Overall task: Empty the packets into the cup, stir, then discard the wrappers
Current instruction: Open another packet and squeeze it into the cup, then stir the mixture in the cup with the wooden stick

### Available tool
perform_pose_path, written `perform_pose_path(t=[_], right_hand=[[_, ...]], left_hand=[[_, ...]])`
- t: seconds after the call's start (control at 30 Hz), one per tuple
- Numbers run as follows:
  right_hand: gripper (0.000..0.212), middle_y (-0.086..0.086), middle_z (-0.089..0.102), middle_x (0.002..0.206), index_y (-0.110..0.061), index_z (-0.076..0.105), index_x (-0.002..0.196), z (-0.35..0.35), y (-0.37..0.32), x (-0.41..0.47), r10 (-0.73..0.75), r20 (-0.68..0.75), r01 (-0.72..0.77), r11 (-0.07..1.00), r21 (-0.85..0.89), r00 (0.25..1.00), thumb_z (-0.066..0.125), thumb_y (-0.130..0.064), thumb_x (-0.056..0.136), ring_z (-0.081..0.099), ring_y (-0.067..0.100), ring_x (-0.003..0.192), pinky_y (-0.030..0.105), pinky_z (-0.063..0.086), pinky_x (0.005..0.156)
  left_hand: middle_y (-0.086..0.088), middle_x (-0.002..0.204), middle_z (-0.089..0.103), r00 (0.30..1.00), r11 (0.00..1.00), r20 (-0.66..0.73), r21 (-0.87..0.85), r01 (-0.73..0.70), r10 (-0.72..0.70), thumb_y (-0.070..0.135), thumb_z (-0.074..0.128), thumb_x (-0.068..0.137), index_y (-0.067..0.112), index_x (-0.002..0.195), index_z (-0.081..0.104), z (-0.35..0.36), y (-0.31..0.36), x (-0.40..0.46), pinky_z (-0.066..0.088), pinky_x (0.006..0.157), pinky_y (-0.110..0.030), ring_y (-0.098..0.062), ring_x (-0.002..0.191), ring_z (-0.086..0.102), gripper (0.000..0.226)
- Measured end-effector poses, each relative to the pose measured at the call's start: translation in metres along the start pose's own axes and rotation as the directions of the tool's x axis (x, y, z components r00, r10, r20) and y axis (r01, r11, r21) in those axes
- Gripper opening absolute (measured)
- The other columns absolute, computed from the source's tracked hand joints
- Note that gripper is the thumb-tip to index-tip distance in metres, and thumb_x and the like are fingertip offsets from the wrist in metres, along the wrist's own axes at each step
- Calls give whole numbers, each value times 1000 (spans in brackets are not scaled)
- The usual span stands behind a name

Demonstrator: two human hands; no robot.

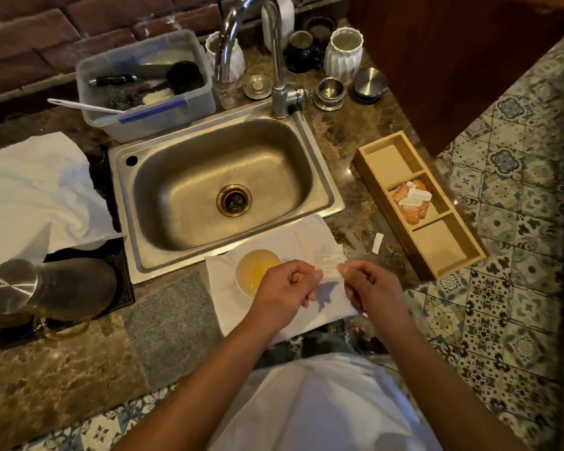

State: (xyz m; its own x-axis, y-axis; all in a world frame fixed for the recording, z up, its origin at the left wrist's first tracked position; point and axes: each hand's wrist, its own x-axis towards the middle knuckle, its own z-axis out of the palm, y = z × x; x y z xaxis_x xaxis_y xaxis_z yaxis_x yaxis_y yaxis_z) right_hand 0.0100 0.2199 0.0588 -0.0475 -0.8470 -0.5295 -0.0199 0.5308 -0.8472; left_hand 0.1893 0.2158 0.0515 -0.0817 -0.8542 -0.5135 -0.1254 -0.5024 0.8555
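Our left hand (285,289) covers the near rim of the cup (256,271), and the print on the packet (330,271) is too blurred to read. Both hands pinch that packet, left hand at its 9 o'clock end, right hand (368,288) at 3 o'clock, fingers curled. The cup, holding yellowish liquid, stands on a white napkin (323,304) at 6 o'clock of the sink (222,190), on a marble counter (62,369).

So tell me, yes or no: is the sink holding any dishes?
No, the sink basin is bare, showing only its drain.
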Motion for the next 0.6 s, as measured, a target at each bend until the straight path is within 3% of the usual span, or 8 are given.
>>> perform_pose_path(t=[0.17, 0.33, 0.5, 0.6], right_hand=[[17, 5, 53, 56, 1, 71, 92, -37, 9, 21, 88, -33, -86, 995, 50, 996, 63, -13, 97, 40, 13, 45, 25, 34, 44], [20, 2, 57, 55, -5, 72, 84, -65, 21, 53, 161, -86, -166, 985, -52, 983, 67, -20, 96, 42, 9, 42, 21, 34, 41], [34, -3, 60, 51, -8, 71, 69, -79, 43, 83, 144, -129, -172, 952, -251, 981, 69, -31, 94, 51, 13, 49, 29, 41, 57], [29, -4, 65, 55, -11, 74, 75, -83, 53, 95, 152, -185, -203, 932, -301, 971, 69, -33, 93, 59, 14, 57, 29, 44, 64]], left_hand=[[4, 55, 65, 996, 993, -2, 73, 89, -89, 24, 68, 94, 15, 80, 72, 39, 7, 29, 51, 60, -35, -15, 55, 56, 17], [0, 60, 67, 990, 980, -40, 146, 137, -132, 22, 68, 94, 14, 81, 74, 71, -3, 67, 53, 61, -34, -15, 55, 59, 17], [-4, 66, 69, 980, 941, -79, 278, 196, -180, 24, 67, 92, 8, 83, 77, 96, -15, 101, 53, 70, -30, -19, 64, 63, 21], [4, 63, 69, 982, 905, -72, 381, 188, -174, 30, 68, 91, 13, 82, 79, 104, -23, 115, 52, 75, -29, -16, 67, 65, 23]])
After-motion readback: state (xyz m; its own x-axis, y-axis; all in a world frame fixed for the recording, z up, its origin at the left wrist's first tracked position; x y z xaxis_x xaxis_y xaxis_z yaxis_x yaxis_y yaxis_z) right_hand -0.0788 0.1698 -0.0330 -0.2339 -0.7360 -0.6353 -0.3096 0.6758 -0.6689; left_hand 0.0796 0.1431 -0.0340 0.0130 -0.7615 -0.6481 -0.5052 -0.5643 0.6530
